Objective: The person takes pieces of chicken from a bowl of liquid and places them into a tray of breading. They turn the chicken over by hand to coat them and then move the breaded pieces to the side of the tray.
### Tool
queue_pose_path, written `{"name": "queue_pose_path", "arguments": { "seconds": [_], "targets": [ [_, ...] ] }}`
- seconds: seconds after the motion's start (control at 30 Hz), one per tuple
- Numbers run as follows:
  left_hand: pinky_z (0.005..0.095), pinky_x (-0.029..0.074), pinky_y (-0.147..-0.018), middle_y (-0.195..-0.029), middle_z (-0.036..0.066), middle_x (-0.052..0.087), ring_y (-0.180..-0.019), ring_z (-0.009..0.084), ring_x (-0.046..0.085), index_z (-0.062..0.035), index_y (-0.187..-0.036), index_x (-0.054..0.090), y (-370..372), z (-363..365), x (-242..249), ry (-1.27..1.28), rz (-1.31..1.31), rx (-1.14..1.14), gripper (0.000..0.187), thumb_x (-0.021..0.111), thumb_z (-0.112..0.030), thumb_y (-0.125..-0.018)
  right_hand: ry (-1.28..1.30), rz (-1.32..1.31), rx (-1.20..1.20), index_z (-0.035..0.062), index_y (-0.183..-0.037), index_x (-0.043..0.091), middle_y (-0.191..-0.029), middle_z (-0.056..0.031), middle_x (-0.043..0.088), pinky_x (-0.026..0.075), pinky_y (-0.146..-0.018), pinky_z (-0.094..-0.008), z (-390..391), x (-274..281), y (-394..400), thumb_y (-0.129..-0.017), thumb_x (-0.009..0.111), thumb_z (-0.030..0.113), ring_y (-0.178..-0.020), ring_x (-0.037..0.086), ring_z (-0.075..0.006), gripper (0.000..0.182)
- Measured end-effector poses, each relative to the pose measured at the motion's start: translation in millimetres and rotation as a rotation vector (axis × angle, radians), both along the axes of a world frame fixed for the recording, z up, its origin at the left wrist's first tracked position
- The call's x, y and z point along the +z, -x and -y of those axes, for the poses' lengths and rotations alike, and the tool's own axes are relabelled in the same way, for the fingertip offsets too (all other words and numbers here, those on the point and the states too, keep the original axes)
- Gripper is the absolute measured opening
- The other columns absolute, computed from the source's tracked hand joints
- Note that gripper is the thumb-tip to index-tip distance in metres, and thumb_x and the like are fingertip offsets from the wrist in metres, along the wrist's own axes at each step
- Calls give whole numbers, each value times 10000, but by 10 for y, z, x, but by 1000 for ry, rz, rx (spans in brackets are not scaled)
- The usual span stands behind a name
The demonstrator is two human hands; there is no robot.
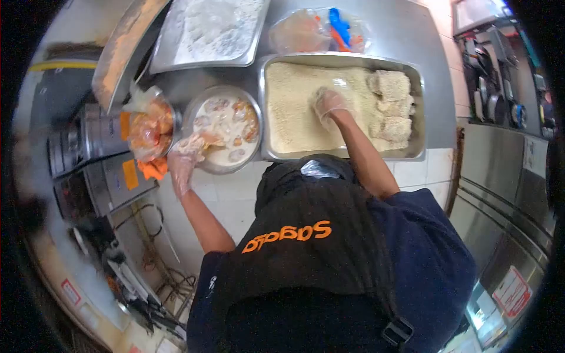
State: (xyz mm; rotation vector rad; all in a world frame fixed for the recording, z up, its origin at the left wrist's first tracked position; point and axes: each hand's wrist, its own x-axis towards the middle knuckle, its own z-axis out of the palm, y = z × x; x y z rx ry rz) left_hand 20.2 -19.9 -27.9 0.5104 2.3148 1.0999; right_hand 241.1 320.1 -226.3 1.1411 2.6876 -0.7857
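My left hand [186,152], in a clear, batter-smeared glove, is at the left front rim of a round metal bowl [255,147]. Its fingers close on a battered piece of meat [213,140]. Inside the bowl, several meat pieces [242,110] sit in pale liquid batter [219,126]. My right hand [331,105], also gloved, is curled down at the breadcrumbs [294,112] in a steel tray [263,136]. What lies under those fingers is hidden. Several crumb-coated pieces [393,109] are lined up at the tray's right end.
A tray of white flour [215,29] stands behind the bowl. Left of the bowl is a plastic-lined container [152,126] with orange contents. Plastic bags [300,32] and a blue item [339,23] lie behind the crumb tray. A steel fridge [491,159] is at the right.
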Motion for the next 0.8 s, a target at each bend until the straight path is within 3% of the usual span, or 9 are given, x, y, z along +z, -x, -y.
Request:
{"name": "queue_pose_path", "arguments": {
  "seconds": [0.17,0.23,0.27,0.3,0.37,0.5,0.57,0.7,0.8],
  "targets": [
    [270,473,-744,-940,98,659,-821,150,604,52,-981,615,97,46,61,-96,-42,62,234,616,-19,-758,123,-202,188,81,-977,636,-967,-151,638,465,-815,-417,362,649,636,-790,558,369,-916,596,-337,352],
    [268,472,-743,-927,91,658,-820,147,601,49,-964,612,53,-47,160,-80,-135,122,228,627,-7,-744,36,-430,410,45,-1020,591,-1112,-207,564,402,-921,-455,538,628,617,-825,465,409,-1032,546,-343,432],
    [263,472,-741,-921,93,654,-815,150,600,45,-964,610,-8,-108,243,-100,-116,118,234,631,3,-735,-209,-444,410,68,-1078,578,-1224,-179,499,287,-1023,-473,669,600,516,-830,444,459,-1170,445,-322,482],
    [263,472,-741,-921,93,654,-815,150,600,45,-964,610,22,-96,246,-98,-118,107,234,631,3,-735,-210,-445,399,68,-1078,578,-1224,-179,499,287,-1023,-473,649,556,448,-830,444,459,-1170,445,-322,482],
    [255,472,-742,-916,95,654,-810,146,599,49,-954,610,91,-102,197,-157,-111,35,218,617,26,-737,-193,-225,711,86,-1101,565,-1265,-153,471,206,-1053,-499,515,474,246,-834,428,476,-1227,381,-311,492],
    [248,480,-698,-908,92,654,-775,133,599,48,-953,610,-163,-528,618,-48,-232,-130,217,603,43,-736,-316,-213,496,98,-1095,569,-1215,-155,504,226,-1041,-497,311,296,-52,-824,438,481,-1186,421,-302,487],
    [285,498,-758,-983,129,643,-858,197,625,44,-997,591,-110,-587,565,-106,0,-177,290,660,-10,-720,-491,-199,206,101,-1031,596,-1145,-150,548,275,-999,-502,184,340,-128,-815,466,458,-1121,470,-300,437],
    [268,487,-611,-816,133,654,-691,137,608,52,-900,625,-445,-1108,800,51,-342,-370,208,638,-19,-705,-525,-315,-28,90,-969,613,-1035,-144,593,336,-937,-480,-38,424,-371,-801,515,410,-1027,524,-303,374],
    [332,492,-646,-825,136,653,-695,221,621,-13,-876,649,-538,-1506,663,5,-418,-438,195,664,-85,-696,-460,-495,-247,75,-931,615,-965,-149,608,378,-878,-457,-60,479,-485,-785,554,367,-945,553,-315,333]
  ]
}}
